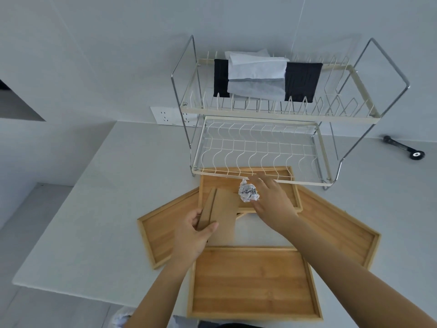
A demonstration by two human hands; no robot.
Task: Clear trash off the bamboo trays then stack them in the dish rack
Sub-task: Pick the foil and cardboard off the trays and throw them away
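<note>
The left hand (pixel 192 233) gripped a folded piece of brown cardboard (pixel 222 216) lifted over the trays, while the right hand (pixel 272 200) lay open, fingers spread, touching a crumpled paper ball (pixel 248 192) on the far bamboo tray (pixel 212 185), not visibly closed on it. Four trays lay on the counter (pixel 94 209): the far one, a left one (pixel 158 235), a right one (pixel 343 230) and a near one (pixel 253 280). The dish rack (pixel 260 147) held none. Clearing looked half done; all the stacking remained.
</note>
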